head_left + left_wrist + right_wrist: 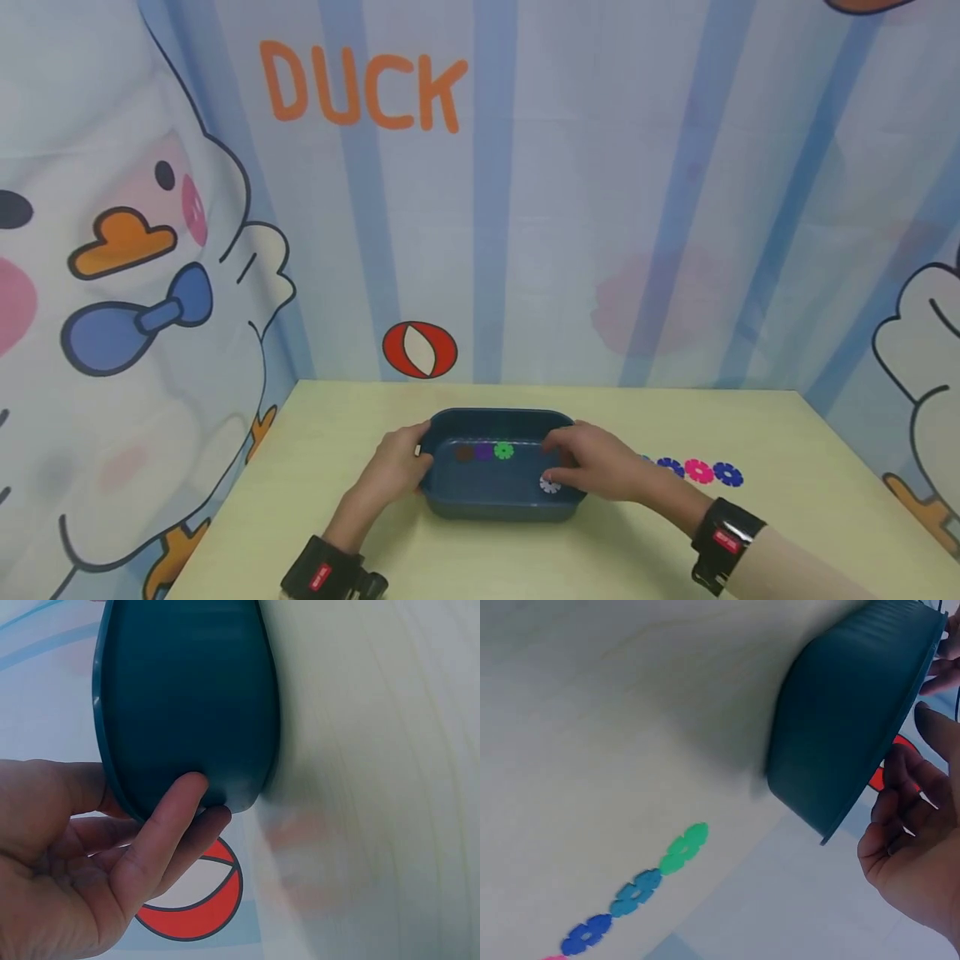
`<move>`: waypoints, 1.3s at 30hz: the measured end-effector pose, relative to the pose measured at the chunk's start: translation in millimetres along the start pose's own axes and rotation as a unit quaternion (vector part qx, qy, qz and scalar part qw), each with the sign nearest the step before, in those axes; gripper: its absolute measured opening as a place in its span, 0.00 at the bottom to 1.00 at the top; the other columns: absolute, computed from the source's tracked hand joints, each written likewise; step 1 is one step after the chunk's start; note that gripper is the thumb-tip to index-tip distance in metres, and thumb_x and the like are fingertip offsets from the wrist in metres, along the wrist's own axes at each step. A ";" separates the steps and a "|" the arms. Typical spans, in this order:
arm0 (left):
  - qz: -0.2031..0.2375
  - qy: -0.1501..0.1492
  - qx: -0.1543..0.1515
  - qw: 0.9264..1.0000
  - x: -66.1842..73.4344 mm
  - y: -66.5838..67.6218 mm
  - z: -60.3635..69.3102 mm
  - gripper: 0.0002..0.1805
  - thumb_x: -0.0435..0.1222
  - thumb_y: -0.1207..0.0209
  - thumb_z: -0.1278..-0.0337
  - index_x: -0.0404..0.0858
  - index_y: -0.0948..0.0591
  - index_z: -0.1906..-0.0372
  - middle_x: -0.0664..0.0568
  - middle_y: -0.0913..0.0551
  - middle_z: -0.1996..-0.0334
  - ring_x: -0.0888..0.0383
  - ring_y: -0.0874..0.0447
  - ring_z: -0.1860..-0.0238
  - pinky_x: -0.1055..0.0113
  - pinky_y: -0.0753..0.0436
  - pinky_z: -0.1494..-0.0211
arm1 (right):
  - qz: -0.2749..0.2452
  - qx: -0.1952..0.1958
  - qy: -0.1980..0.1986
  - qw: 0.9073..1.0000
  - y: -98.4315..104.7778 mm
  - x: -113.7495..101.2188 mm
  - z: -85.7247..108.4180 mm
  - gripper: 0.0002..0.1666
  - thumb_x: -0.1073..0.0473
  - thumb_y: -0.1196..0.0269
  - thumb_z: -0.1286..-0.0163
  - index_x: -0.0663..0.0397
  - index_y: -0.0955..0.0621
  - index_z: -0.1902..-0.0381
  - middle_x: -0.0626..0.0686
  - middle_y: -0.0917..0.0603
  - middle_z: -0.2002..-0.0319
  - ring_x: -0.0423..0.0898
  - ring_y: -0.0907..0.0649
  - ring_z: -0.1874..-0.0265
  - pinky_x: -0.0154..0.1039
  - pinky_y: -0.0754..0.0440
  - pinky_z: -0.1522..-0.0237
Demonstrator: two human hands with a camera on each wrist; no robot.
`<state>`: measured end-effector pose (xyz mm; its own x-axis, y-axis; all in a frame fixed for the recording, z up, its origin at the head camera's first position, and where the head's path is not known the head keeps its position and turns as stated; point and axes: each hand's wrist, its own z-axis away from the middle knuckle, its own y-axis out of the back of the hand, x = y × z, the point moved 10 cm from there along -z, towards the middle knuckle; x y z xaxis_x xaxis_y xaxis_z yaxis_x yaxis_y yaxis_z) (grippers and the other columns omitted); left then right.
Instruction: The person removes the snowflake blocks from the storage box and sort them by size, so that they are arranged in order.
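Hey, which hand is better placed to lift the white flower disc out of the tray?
Probably the right hand: it is over the tray, close beside the white flower disc, and the row of discs lies on that side. The left hand grips the tray's opposite end.

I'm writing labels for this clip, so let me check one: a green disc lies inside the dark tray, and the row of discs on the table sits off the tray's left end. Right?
The side is wrong: in the head view, the row of discs sits off the right end of the dark tray. The green disc does lie inside.
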<state>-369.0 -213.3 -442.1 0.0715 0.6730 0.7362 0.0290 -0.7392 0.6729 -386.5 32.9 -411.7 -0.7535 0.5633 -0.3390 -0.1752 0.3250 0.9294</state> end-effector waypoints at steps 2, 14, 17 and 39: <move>0.001 -0.001 0.000 1.000 0.1 -0.3 -0.6 0.32 0.22 0.44 0.34 0.24 0.31 0.25 0.28 0.19 0.36 0.57 0.19 0.85 0.65 0.17 0.80 | 0.054 -0.002 0.014 0.998 -2.8 -4.8 -3.9 0.20 0.50 0.26 0.31 0.55 0.13 0.47 0.42 0.16 0.68 0.38 0.22 0.68 0.45 0.17 0.55; 0.005 0.002 -0.002 1.000 -1.4 -2.0 -1.5 0.32 0.22 0.44 0.34 0.24 0.31 0.25 0.28 0.19 0.37 0.56 0.18 0.85 0.65 0.17 0.81 | 0.266 -0.034 0.051 0.962 -22.1 -17.4 -25.6 0.21 0.45 0.19 0.42 0.47 0.10 0.55 0.46 0.14 0.65 0.46 0.24 0.65 0.42 0.29 0.65; 0.005 -0.001 -0.003 1.000 -0.7 -2.4 -1.5 0.32 0.22 0.44 0.34 0.24 0.31 0.25 0.28 0.19 0.36 0.57 0.18 0.85 0.65 0.17 0.81 | 0.285 -0.050 0.040 0.956 -29.3 -13.8 -28.7 0.19 0.45 0.20 0.41 0.46 0.10 0.56 0.46 0.13 0.65 0.47 0.24 0.65 0.44 0.28 0.64; 0.004 -0.001 0.000 1.000 -3.4 0.7 -3.7 0.33 0.23 0.44 0.34 0.24 0.31 0.24 0.28 0.20 0.35 0.59 0.19 0.86 0.65 0.17 0.80 | 0.283 -0.087 -0.002 0.955 -43.7 -4.2 -35.9 0.16 0.52 0.24 0.37 0.43 0.21 0.79 0.44 0.17 0.73 0.49 0.21 0.61 0.51 0.27 0.56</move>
<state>-372.9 -216.1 -443.8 0.0731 0.6670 0.7415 0.0280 -0.7445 0.6670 -398.4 -10.9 -445.7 -0.7562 0.6147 0.2242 0.1565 -0.1628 0.9742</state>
